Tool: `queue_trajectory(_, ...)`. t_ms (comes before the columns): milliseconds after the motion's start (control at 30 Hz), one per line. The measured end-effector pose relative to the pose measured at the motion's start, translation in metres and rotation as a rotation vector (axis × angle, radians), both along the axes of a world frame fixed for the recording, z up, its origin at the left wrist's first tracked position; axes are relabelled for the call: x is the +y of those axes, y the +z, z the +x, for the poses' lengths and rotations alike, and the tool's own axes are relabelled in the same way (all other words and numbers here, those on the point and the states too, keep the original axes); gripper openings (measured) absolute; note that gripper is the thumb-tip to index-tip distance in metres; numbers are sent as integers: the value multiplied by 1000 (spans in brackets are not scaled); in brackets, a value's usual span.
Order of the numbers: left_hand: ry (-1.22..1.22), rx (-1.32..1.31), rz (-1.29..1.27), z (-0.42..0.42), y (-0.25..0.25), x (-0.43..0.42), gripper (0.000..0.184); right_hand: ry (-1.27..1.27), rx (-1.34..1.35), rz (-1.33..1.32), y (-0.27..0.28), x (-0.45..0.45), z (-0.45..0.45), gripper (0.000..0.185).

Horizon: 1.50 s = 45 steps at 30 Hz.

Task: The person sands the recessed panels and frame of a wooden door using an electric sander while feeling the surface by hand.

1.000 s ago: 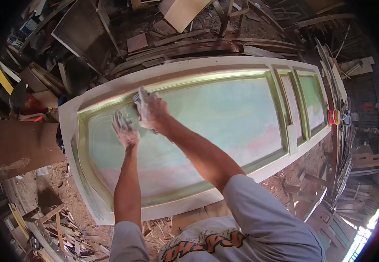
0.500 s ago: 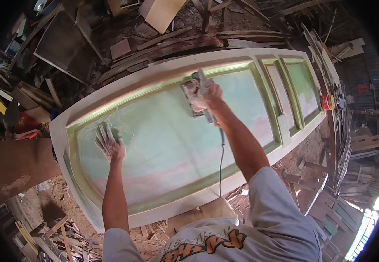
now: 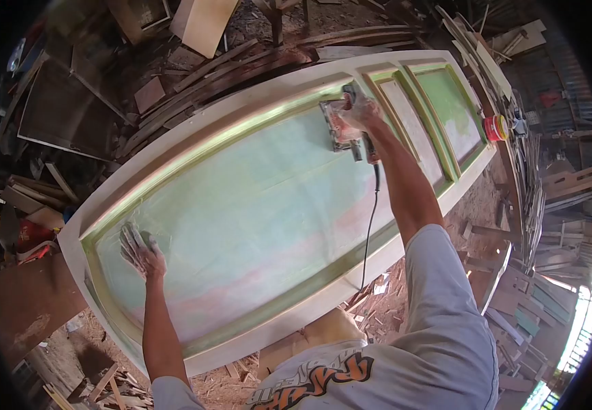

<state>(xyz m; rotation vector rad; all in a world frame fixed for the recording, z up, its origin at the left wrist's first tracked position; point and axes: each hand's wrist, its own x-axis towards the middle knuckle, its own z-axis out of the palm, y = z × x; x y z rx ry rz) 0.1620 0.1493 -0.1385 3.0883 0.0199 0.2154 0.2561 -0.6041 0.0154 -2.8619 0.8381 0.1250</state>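
Observation:
A long pale door-like panel (image 3: 241, 205) with a light frame and greenish recessed moulding lies across the view. Dust coats both of my hands. My left hand (image 3: 142, 253) rests flat with fingers spread on the left end of the large recessed area. At that area's upper right, my right hand (image 3: 361, 113) is wrapped round a corded power sander (image 3: 342, 130), whose flat base sits on the surface beside the moulding. The sander's black cord (image 3: 371, 225) runs down over the panel's near edge. My palm and fingers partly cover the tool's top.
A red and yellow tub (image 3: 495, 128) stands by the panel's right end. Long boards (image 3: 275, 58) lie beyond the far edge. A brown board (image 3: 26, 301) is at the left. Wood scraps and shavings cover the ground near the lower edge.
My right hand has carried the sander rightward along the upper moulding, away from my left hand. The left hand stays spread on the panel. The view has shifted, and the cord now shows.

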Motion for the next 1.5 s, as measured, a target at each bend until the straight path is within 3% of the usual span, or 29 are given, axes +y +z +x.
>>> queue_trajectory(100,20,13,-30,0,-2,-2,79,30,99,111,43,66,-8,99)
queue_trajectory(167,45,2,-44,-1,-1,-18,81,158,127,90,36,104,-14,108)
queue_trajectory(333,-45,-51,-85,-14,4,-85,86,356,133,224,46,228,-32,93)
queue_trajectory(500,-71,106,-69,-54,15,-139,91,591,98,354,35,346,-64,81)
queue_trajectory(567,-151,67,-97,-78,24,-145,90,646,61,460,43,369,-90,77)
queue_trajectory(633,-220,190,-103,-103,36,-142,90,629,69,457,57,367,-107,77)
queue_trajectory(700,-257,176,-107,-119,33,-133,88,621,80,456,57,353,-110,77)
queue_trajectory(800,-284,154,-162,-126,26,-126,82,429,69,385,41,305,-101,93)
queue_trajectory(967,-124,265,-294,-114,44,-177,74,296,68,317,62,198,-107,85)
queue_trajectory(1300,-334,321,-294,-94,54,-429,78,159,-71,296,44,-3,-204,80)
queue_trajectory(1500,-374,165,-216,-50,38,-564,84,203,-93,346,50,-96,-285,81)
